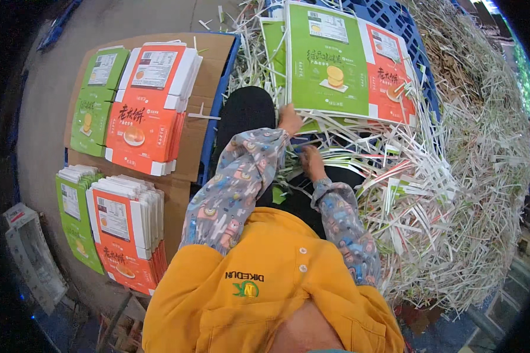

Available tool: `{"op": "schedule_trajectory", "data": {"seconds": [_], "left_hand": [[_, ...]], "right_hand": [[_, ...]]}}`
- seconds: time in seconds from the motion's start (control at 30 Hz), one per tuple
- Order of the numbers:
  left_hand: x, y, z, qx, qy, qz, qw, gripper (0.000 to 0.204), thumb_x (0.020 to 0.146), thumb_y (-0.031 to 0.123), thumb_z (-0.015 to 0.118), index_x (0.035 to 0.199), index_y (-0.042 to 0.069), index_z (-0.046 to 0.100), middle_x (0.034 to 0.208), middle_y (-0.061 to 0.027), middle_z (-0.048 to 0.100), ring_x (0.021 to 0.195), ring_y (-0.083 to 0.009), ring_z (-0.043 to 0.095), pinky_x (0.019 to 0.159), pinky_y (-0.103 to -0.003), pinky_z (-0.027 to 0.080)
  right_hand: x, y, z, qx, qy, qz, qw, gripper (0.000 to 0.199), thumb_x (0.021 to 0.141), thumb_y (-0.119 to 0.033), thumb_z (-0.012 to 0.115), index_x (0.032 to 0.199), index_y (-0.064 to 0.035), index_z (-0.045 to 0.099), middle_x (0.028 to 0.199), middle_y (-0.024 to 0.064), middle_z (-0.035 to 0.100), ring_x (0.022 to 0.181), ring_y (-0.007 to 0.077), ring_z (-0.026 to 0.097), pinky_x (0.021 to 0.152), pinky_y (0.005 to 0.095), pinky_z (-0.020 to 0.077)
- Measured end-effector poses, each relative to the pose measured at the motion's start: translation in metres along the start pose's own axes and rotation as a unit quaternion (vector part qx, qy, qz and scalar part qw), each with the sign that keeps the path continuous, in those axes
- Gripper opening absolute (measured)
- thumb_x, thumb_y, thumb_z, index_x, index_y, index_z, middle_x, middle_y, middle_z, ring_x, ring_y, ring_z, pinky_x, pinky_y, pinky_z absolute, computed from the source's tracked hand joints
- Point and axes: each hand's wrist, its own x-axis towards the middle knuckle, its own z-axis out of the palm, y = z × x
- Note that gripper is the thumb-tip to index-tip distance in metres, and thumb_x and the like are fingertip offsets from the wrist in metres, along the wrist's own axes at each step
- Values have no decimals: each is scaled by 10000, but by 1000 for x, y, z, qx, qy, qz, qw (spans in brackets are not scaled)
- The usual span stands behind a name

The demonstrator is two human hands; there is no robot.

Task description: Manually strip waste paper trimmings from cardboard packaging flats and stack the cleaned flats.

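Note:
My left hand (290,119) is at the near left corner of a stack of printed cardboard sheets (335,62), fingers closed at its edge. The top sheet has a green panel and an orange-red panel, each with a cake picture. Just nearer to me, my right hand (313,163) has its fingers curled into loose paper strips (359,156), white with some green and red. The strips partly cover the fingertips of that hand. Patterned sleeve covers reach down both forearms.
Left of me, a far stack of green and orange-red sheets (153,106) and a near stack (123,217) lie on brown cardboard (179,141). A large heap of paper strips (453,212) fills the right. A blue plastic pallet (415,44) shows behind the sheets.

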Motion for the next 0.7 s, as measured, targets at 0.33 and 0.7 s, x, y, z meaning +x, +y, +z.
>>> {"op": "schedule_trajectory", "data": {"seconds": [0.33,0.7], "left_hand": [[15,-22,14,35,0,-109,993,261,631,59,507,880,-18,513,797,-185,488,793,-307,479,675,-356,381],[17,-30,9,-215,42,-157,963,308,580,-1,565,883,-24,517,832,-80,553,732,-174,535,668,-267,431]], "right_hand": [[65,-65,-63,-127,338,-112,926,317,735,-127,520,1019,7,472,990,194,472,931,351,440,819,392,352],[34,-20,-15,-232,137,-76,960,153,748,-174,526,788,-35,575,787,121,536,813,293,512,691,376,409]]}}
